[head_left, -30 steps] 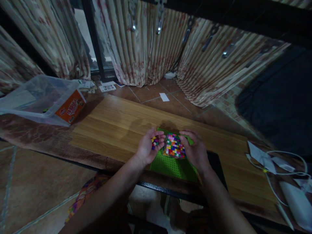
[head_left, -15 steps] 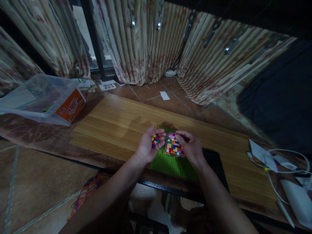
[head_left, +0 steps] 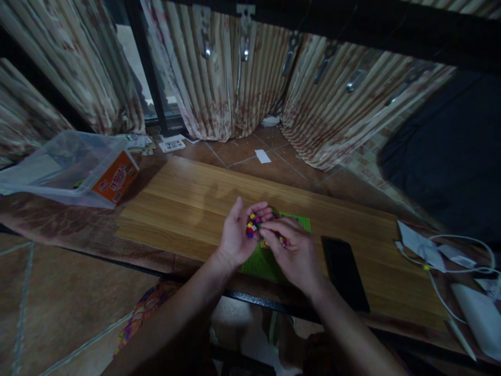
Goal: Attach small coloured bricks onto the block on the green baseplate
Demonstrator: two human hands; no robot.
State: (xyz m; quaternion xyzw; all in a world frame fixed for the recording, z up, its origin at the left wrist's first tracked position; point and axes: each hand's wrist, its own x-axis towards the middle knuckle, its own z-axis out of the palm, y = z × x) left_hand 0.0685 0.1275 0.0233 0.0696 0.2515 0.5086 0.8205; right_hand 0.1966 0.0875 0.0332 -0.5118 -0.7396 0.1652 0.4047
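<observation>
My left hand point(head_left: 235, 239) is cupped palm up above the board, holding several small coloured toy bricks point(head_left: 251, 226) in yellow, white, red, purple and blue. Thumb and fingertips of my right hand point(head_left: 296, 254) are pinched together at the edge of that pile; whatever is between them is too small to make out. Under both hands lies a green studded baseplate point(head_left: 260, 265). On it, a built-up block of multicoloured bricks point(head_left: 265, 244) is mostly covered by my right hand.
A black phone point(head_left: 345, 274) lies right of the baseplate on the wooden board point(head_left: 180, 203). A clear plastic bin point(head_left: 70, 180) with an orange label stands at the left. White cables point(head_left: 450, 240) and a white device point(head_left: 477, 318) sit at the right edge. Curtains hang behind.
My right hand has left the edge of the brick block and moved left to the loose bricks in my left palm. It now covers most of the block, and the phone shows fully.
</observation>
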